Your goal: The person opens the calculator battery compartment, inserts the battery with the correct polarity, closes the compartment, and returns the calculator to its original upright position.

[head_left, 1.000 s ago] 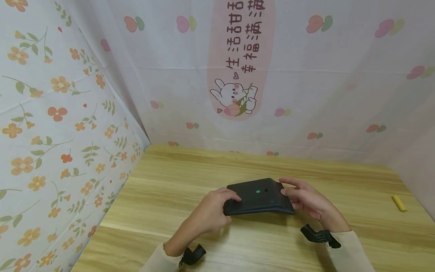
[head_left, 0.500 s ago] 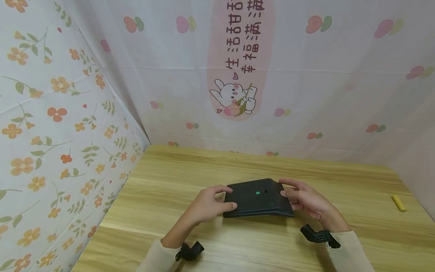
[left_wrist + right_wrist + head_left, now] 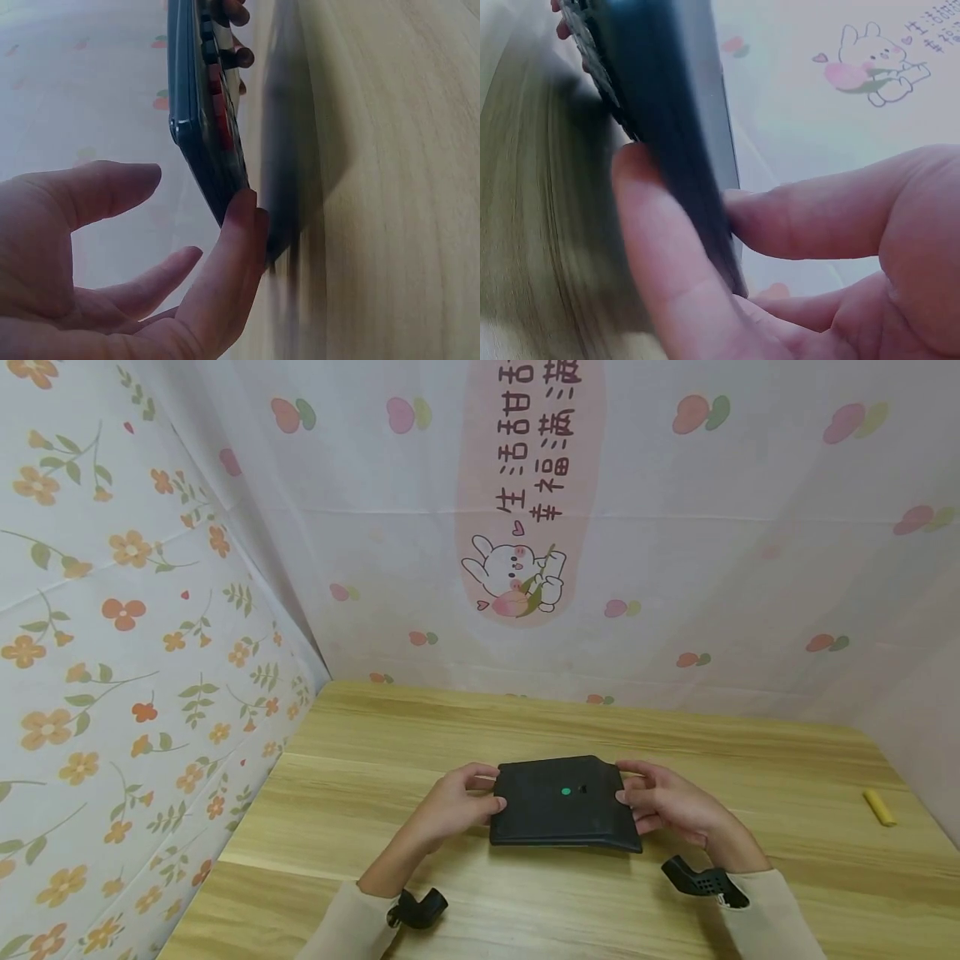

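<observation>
A black desktop calculator [image 3: 551,814] is held face down and tilted above the table, its flat back with a green dot turned up. Red and dark keys [image 3: 219,112] show on its lower side in the left wrist view. At the left end, my left hand [image 3: 453,806] supports it with fingertips at the key-side edge, while the thumb [image 3: 124,187] stands apart from the back. My right hand [image 3: 678,806] grips the opposite end, thumb [image 3: 802,217] on the back and a finger [image 3: 656,232] underneath.
A small yellow stick [image 3: 880,807] lies on the wood-grain table [image 3: 360,810] at the far right. Patterned cloth [image 3: 375,568] hangs behind the table, and flowered cloth [image 3: 150,668] on the left. Both wrists wear black camera mounts [image 3: 422,908].
The left hand has shifted from the calculator's near left corner back along its left edge, its thumb coming off the back. The calculator has tipped slightly; the right hand keeps its grip.
</observation>
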`<state>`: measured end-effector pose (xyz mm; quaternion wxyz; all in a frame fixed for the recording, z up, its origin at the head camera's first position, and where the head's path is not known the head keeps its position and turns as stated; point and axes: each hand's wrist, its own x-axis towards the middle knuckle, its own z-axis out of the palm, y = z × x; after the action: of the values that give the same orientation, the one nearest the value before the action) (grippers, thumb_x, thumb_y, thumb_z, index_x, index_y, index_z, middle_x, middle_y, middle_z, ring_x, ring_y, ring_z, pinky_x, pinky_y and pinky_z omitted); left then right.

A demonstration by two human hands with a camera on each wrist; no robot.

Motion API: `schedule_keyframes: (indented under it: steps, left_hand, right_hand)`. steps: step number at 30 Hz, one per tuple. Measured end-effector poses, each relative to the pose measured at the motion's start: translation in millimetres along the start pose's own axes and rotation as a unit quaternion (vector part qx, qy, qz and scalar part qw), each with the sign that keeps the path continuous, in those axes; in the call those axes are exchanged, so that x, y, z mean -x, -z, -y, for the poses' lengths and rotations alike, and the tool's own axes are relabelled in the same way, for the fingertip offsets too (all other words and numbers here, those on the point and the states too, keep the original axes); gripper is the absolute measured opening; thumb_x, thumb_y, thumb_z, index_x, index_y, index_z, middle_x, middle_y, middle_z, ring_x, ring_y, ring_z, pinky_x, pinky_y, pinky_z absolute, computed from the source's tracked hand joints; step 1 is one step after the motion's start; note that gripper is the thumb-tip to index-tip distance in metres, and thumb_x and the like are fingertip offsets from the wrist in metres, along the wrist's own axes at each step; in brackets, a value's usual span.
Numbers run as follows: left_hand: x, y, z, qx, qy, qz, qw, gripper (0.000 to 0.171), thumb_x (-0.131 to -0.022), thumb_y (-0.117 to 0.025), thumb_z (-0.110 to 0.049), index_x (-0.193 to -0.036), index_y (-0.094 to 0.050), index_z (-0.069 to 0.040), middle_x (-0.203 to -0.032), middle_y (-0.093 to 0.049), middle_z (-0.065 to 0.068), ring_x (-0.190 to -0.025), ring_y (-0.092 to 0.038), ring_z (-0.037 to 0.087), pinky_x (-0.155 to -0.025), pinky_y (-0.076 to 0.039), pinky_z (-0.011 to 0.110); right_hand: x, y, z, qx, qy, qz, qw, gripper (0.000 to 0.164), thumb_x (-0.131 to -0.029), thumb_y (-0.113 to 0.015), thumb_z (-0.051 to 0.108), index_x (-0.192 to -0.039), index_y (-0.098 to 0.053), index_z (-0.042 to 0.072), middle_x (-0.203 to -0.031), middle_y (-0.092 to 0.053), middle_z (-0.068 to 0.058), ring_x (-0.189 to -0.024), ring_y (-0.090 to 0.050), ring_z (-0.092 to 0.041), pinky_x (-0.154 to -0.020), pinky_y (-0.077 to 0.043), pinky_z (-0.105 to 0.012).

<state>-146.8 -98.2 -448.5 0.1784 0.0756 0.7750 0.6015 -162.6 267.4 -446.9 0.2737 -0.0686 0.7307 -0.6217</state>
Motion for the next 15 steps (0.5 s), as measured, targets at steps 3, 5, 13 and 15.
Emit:
schedule_keyframes:
  steps: [3,5,13,15]
  left_hand:
    - [-0.7,-0.2,1.0,-0.003,0.0,0.0,1.0,0.055,-0.098,-0.08,-0.01,-0.148,-0.062,0.002,-0.146,-0.063,0.029,-0.098,-0.079,0.032,-0.085,-0.066,0.046]
    - [-0.9,-0.3,1.8,-0.008,-0.001,0.001,1.0,0.055,-0.098,-0.08,-0.011,-0.148,-0.062,0.001,-0.146,-0.062,0.029,-0.098,-0.079,0.031,-0.085,-0.066,0.045]
    - [0.5,-2.0,4.0,-0.022,-0.011,0.005,0.9997,0.055,-0.099,-0.079,-0.012,-0.15,-0.062,-0.001,-0.148,-0.061,0.027,-0.102,-0.078,0.031,-0.084,-0.065,0.045]
    - [0.4,-2.5,4.1,-0.022,-0.012,0.004,0.9997,0.055,-0.099,-0.079,-0.012,-0.15,-0.062,-0.001,-0.149,-0.06,0.027,-0.106,-0.077,0.032,-0.084,-0.065,0.045]
  right_hand:
    - [0.2,0.1,-0.5,0.008,-0.001,0.002,1.0,0.085,-0.11,-0.062,0.007,-0.167,-0.004,-0.018,-0.121,-0.054,-0.016,-0.081,-0.064,-0.015,-0.071,-0.064,-0.033]
    - [0.1,0.6,-0.6,0.01,-0.001,0.004,1.0,0.085,-0.109,-0.062,0.008,-0.166,-0.004,-0.019,-0.118,-0.057,-0.016,-0.087,-0.069,-0.017,-0.073,-0.065,-0.035]
    - [-0.1,0.2,-1.7,0.009,-0.002,0.011,1.0,0.087,-0.108,-0.064,0.005,-0.165,-0.004,-0.02,-0.121,-0.063,-0.021,-0.097,-0.076,-0.027,-0.079,-0.067,-0.043]
    - [-0.2,-0.3,-1.9,0.013,-0.005,0.007,1.0,0.086,-0.107,-0.065,0.004,-0.165,-0.006,-0.02,-0.12,-0.064,-0.022,-0.097,-0.076,-0.028,-0.078,-0.067,-0.043]
